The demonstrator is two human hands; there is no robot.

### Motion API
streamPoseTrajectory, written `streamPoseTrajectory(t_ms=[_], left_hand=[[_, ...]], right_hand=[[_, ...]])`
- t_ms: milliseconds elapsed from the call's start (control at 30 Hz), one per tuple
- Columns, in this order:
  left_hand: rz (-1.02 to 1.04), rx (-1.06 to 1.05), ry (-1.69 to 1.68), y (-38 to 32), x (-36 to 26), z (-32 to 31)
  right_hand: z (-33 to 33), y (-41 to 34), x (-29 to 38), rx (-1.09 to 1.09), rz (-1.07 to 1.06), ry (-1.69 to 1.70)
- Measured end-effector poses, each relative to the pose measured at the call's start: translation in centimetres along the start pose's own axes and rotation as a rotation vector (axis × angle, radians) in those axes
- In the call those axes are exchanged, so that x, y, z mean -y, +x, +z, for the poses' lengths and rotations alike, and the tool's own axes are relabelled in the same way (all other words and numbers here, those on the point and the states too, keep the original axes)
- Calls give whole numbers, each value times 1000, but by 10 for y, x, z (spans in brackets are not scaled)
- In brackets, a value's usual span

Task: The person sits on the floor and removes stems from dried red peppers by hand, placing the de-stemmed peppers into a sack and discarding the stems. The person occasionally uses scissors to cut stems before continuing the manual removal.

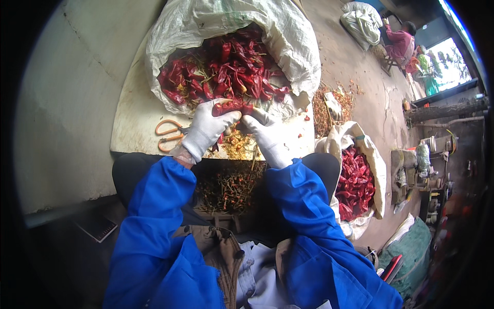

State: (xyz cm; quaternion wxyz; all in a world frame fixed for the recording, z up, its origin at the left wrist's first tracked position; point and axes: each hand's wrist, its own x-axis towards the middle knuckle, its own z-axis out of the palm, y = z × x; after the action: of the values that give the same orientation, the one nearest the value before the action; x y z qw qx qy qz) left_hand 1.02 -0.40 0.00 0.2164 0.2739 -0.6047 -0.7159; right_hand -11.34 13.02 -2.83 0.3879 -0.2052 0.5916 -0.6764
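Note:
Both my hands wear white gloves and meet over the near edge of a pale board (131, 127). My left hand (209, 125) grips a bunch of dried red chili peppers (227, 108), its fingers wrapped over them. On the other side, my right hand (264, 129) pinches the right end of the same bunch. Just beyond lies an open white woven sack (297, 50) on its side, with a heap of dried red chilies (235, 69) at its mouth. Scissors with orange handles (168, 135) rest left of my left hand. Yellow seeds (237, 145) are scattered beneath my hands.
A sack of red chilies (353, 181) stands by my right knee. Stem scraps (231, 189) lie below the board, with another pile (322, 112) to its right. A wall (65, 116) rises at left. Another person (399, 42) sits far right near a white sack (361, 23).

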Motion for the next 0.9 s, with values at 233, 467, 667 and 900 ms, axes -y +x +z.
streamPoseTrajectory(t_ms=[233,467,667,900], left_hand=[[54,6,74,1,4,13],[60,41,10,5,-3,10],[51,71,32,3,-13,3],[-71,173,32,-3,-19,6]], right_hand=[[7,-10,4,-45,-199,-300],[8,-9,16,-12,-230,-679],[-9,-5,49,69,-39,-247],[-10,0,36,46,-329,-176]])
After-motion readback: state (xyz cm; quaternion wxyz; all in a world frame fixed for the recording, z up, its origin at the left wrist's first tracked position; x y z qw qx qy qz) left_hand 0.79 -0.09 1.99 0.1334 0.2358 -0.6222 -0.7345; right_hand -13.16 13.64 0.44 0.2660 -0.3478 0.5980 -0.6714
